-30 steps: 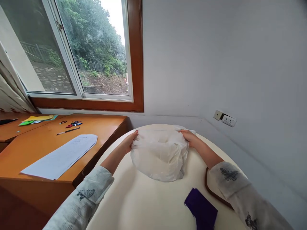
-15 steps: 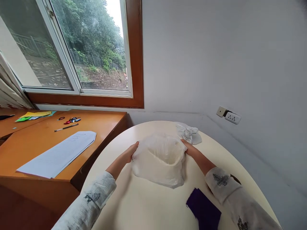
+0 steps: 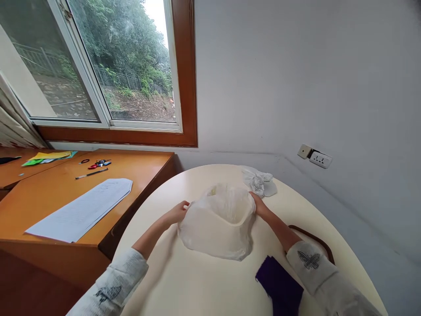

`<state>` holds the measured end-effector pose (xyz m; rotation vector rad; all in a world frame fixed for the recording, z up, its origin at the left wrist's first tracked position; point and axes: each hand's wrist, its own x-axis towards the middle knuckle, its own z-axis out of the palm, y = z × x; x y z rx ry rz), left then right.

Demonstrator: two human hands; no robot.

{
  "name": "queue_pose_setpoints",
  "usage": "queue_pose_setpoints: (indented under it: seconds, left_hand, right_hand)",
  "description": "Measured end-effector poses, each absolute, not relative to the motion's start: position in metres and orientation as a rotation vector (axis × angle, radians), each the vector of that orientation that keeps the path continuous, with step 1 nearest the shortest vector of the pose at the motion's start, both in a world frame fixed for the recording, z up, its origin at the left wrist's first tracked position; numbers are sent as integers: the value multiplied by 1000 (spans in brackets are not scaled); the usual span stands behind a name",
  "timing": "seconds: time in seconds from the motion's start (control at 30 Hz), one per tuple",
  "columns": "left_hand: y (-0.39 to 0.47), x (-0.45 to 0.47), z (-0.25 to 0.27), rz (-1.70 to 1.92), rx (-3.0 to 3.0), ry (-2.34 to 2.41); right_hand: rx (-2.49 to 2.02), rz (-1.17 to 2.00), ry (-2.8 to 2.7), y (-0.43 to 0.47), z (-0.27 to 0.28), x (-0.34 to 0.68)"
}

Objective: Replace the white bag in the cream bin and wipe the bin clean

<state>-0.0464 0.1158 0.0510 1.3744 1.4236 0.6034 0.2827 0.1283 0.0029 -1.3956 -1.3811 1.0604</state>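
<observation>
A translucent white plastic bag (image 3: 213,235) is spread between my hands over the round table, its mouth gaping toward the upper right. My left hand (image 3: 177,212) is closed on the bag's left edge, thumb and fingers pinching the film. On the opposite edge, my right hand (image 3: 258,204) grips the rim, its fingers partly hidden by the plastic. Just behind my right hand lies a crumpled white plastic bag (image 3: 259,182). A folded dark purple cloth (image 3: 279,285) rests nearer to me, below my right forearm.
The cream round table (image 3: 184,281) stands against the wall. A brown curved rim (image 3: 315,239) shows beside my right sleeve. On the wooden desk (image 3: 151,164) at left lie paper sheets (image 3: 82,210), a pen (image 3: 91,174), small red and black items (image 3: 99,164) and coloured papers (image 3: 49,157).
My left hand has shifted slightly left and down along the bag's edge. The bag's mouth gapes wider. My right forearm has moved a little, uncovering more of the brown rim.
</observation>
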Motion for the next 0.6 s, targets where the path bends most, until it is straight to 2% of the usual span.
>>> queue_pose_setpoints:
  seconds: [0.1,0.3,0.4,0.6]
  left_hand:
    - [111,-51,68,730,1450,1434]
    - [76,-40,95,915,1868,1095]
    - [54,-26,98,912,2117,1067]
    - [31,-6,88,916,2473,969]
  right_hand:
    - [-1443,867,-1268,128,12,293]
    - [-1353,504,-1230,76,49,287]
    - [-1288,143,-1471,37,59,268]
    - [-1095,153,-1958,0,52,241]
